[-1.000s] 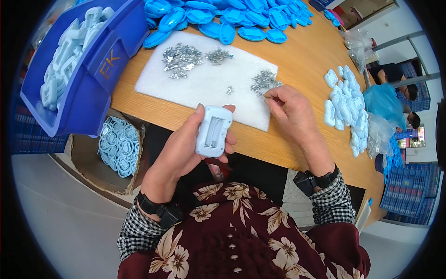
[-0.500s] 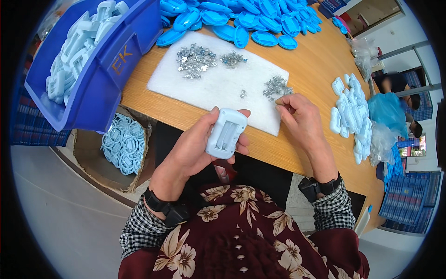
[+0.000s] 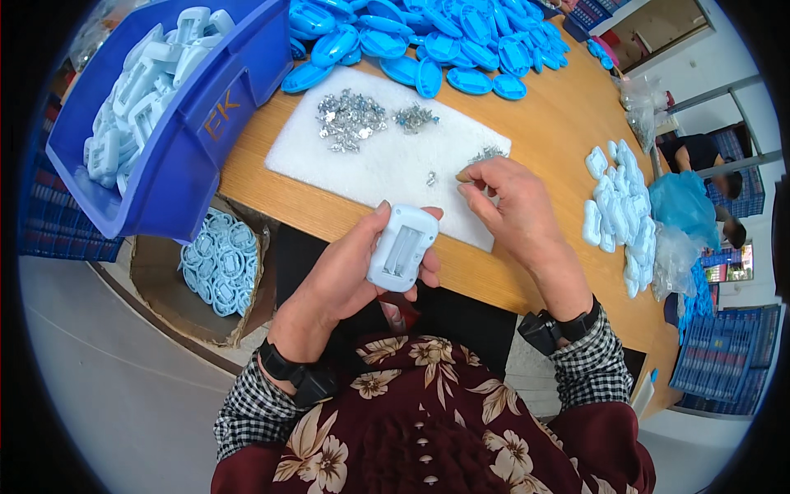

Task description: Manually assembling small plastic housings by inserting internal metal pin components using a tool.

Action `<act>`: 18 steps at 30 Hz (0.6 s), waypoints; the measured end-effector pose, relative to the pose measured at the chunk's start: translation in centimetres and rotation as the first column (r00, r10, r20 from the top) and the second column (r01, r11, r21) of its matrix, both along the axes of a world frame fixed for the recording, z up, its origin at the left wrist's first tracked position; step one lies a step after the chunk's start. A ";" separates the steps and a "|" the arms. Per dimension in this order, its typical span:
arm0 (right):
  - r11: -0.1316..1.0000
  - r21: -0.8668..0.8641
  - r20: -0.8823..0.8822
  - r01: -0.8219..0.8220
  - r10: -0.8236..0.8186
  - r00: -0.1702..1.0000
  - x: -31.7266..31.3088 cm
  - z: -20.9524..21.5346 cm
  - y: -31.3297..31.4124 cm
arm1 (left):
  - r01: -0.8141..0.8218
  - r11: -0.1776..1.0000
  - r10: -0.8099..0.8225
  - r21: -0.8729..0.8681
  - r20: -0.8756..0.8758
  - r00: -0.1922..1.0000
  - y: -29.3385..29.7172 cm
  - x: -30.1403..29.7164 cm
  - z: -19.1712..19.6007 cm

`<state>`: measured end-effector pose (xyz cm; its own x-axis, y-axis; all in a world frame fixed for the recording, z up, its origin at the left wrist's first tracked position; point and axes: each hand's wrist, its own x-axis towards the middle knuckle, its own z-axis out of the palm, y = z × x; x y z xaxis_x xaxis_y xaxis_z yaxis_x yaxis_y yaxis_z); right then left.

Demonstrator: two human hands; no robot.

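My left hand (image 3: 341, 272) grips a light-blue plastic housing (image 3: 388, 276), its long open battery compartment facing up. Fingers wrap it from below and the thumb lies along its upper left edge. On the right, my right hand (image 3: 520, 207) pinches thumb and forefinger together just above a white foam sheet (image 3: 362, 177). Whatever sits between those fingertips is too small to make out. The hand partly covers a pile of small metal pieces (image 3: 487, 154). Two other metal piles, a larger one (image 3: 350, 119) and a smaller one (image 3: 415, 118), lie farther left, with a few loose pieces (image 3: 431, 178) nearer me.
A blue bin (image 3: 177, 144) of pale-blue housings stands at the left, above a cardboard box (image 3: 156, 284) of light-blue rings. Bright-blue oval shells (image 3: 444, 45) cover the table's far side. Pale-blue parts (image 3: 621, 206) and a clear plastic bag (image 3: 675, 255) lie at the right.
My right hand has shifted left, now covering more of the right metal pile. My left hand and the housing sit slightly lower in the view.
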<state>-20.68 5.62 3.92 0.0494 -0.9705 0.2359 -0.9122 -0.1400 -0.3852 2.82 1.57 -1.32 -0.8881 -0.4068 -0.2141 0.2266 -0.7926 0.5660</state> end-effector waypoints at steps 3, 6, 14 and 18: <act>0.999 -0.003 -0.066 -0.045 0.045 0.997 0.2 0.2 -2.1 | 0.001 1.000 -0.001 -0.005 0.000 1.000 0.1 0.0 0.0; 0.989 0.007 -0.126 -0.151 0.150 0.981 0.0 -0.1 -3.8 | -0.004 1.000 0.004 -0.010 0.002 1.000 0.0 0.0 0.0; 0.977 0.079 0.035 -0.197 0.195 0.980 0.6 -1.0 -3.7 | -0.078 0.995 0.079 0.056 -0.018 0.997 0.5 0.0 0.2; 0.976 0.214 0.404 -0.043 -0.048 0.914 1.5 0.5 -1.5 | -0.323 0.938 0.331 -0.124 0.054 0.942 1.1 -0.3 1.5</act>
